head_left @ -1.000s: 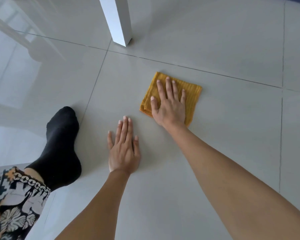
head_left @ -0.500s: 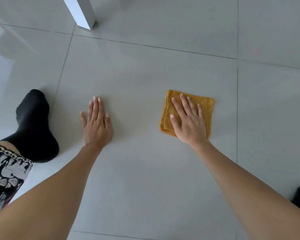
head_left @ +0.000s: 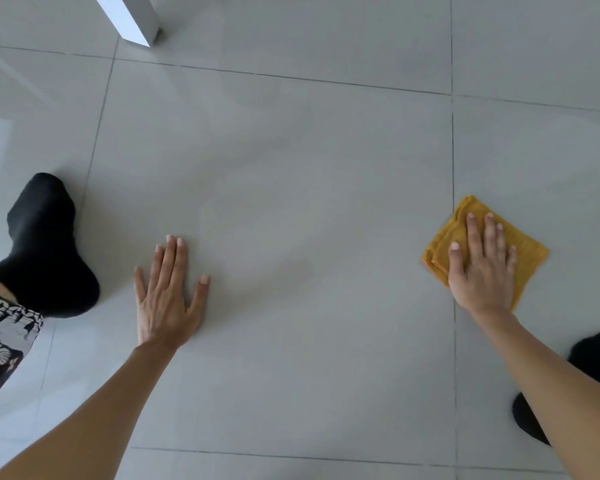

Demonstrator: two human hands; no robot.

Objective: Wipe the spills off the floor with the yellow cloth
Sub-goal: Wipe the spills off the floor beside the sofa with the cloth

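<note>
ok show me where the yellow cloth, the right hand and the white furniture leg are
yellow cloth (head_left: 530,254), head view, bare right corner.
right hand (head_left: 482,271), head view, back of hand.
white furniture leg (head_left: 132,19), head view, lower front face.

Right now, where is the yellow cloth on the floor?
In the head view, the yellow cloth lies flat on the right side, pressed under the right hand. It sits over a vertical tile joint, far from the left hand.

I see the cloth (head_left: 530,252): mustard yellow, ribbed weave, folded into a small square, lying flat on the grey tiled floor (head_left: 291,202), turned corner-up like a diamond, straddling a grout line. No spills visible.
</note>
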